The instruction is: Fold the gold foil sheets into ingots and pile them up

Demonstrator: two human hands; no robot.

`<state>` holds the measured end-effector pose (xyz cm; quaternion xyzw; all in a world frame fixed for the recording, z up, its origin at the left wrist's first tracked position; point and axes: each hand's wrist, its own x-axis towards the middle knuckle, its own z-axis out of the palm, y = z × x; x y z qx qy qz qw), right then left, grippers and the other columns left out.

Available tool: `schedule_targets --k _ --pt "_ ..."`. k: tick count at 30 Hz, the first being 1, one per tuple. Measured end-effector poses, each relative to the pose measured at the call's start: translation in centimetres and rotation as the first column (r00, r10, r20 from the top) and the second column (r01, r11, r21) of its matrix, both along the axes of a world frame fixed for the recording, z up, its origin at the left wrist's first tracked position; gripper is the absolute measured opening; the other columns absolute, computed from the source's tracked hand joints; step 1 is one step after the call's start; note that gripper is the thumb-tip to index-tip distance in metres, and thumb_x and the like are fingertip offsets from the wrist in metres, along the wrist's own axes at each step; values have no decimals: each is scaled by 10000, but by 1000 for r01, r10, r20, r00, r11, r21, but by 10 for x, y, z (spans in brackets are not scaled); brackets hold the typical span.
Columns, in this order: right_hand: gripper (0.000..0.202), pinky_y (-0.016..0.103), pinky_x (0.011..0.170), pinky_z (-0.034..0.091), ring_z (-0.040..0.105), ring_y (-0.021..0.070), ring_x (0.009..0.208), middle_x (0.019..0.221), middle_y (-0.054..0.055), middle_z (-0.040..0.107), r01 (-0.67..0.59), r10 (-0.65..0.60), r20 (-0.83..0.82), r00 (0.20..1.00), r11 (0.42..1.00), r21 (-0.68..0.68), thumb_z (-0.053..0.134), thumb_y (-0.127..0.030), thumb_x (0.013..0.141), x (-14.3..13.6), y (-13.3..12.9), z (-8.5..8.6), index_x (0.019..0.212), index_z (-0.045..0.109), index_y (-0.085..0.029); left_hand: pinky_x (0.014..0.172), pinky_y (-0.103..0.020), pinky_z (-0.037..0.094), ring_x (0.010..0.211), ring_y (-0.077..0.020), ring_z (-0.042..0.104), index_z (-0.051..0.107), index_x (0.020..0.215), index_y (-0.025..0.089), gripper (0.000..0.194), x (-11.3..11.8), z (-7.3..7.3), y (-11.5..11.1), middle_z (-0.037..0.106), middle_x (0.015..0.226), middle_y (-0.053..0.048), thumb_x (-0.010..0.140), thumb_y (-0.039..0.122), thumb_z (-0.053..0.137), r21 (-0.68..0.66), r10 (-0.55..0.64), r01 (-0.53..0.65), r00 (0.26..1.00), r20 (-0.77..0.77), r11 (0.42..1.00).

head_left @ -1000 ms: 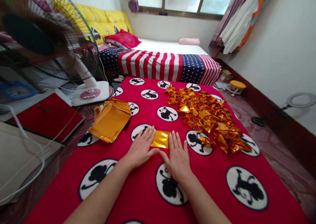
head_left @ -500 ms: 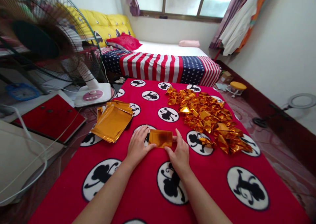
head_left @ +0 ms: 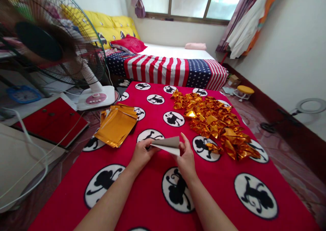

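Between my two hands is a folded sheet of foil paper (head_left: 168,143), its pale grey-white inner faces showing and its near side gaping a little. My left hand (head_left: 142,153) pinches its left end between thumb and fingers. At the right end, my right hand (head_left: 186,157) grips it with the thumb below and the index finger raised. A stack of flat gold foil sheets (head_left: 117,125) lies to the left of my hands. To the right spreads a heap of folded gold foil pieces (head_left: 211,117), with one small piece (head_left: 214,147) nearer my right hand.
A red cloth with monkey circles (head_left: 211,193) covers the surface under my hands. At the left stands a fan (head_left: 95,96) beside a red panel (head_left: 53,120). Beyond are a bed (head_left: 163,69), a yellow stool (head_left: 246,89) and a ring light (head_left: 312,105).
The folded sheet, lying gold side up before, is now lifted and tipped, with its pale inside showing. My left fingers have curled from flat into a pinch.
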<state>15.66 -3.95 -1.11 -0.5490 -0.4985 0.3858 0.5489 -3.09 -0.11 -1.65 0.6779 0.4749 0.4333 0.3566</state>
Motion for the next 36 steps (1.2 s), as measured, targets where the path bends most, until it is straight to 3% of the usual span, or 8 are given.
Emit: schedule_targets --k 4,8,11,20,29,32,36 --pt "659 355 897 521 672 231 995 1117 75 704 -42 42 -202 978 999 2 748 -223 708 -10 3 3 1314 489 -195 710 -265 524 763 -191 678 721 938 153 250 6 4 -3 747 837 -33 709 252 735 -133 12 11 985 171 991" --pt "289 319 759 556 686 217 861 963 50 733 -57 51 -256 965 998 -15 700 -260 757 -12 3 4 1029 641 -183 576 -223 484 592 -150 635 684 817 139 185 8 5 -4 697 655 -8 685 258 732 -238 74 -12 965 252 971" --pt "177 308 680 562 675 201 749 852 33 725 -65 54 -278 959 997 -29 666 -311 791 -8 1 3 913 676 -183 540 -210 463 542 -133 609 654 769 138 164 9 7 -4 673 611 1 683 265 711 -280 109 -29 955 275 960" --pt "219 253 570 497 611 164 609 704 9 665 -163 156 -108 982 985 -59 638 -380 823 -6 1 -1 820 684 -166 606 -229 476 693 -171 623 711 840 114 322 9 5 -1 703 758 -42 818 418 603 -217 134 -83 964 230 973" --pt "229 239 585 475 587 146 627 687 2 652 -29 23 -170 985 999 -33 657 -392 819 -7 0 -1 768 666 -169 490 -207 331 521 -104 447 628 613 134 389 5 1 0 500 529 25 852 435 566 -115 186 -177 979 78 978" --pt "207 244 620 482 598 149 663 721 -1 658 12 -18 -216 976 1000 -29 669 -384 816 -4 1 -2 813 673 -177 518 -200 378 564 -112 500 640 685 137 374 4 -1 0 543 581 16 879 439 532 -119 179 -164 976 126 979" --pt "205 271 711 510 628 165 757 806 17 678 24 -32 -281 959 999 -32 662 -380 828 -3 2 -1 867 670 -179 634 -221 484 683 -142 617 664 881 142 284 6 -2 -1 666 749 -18 789 411 671 -164 88 -46 962 258 985"
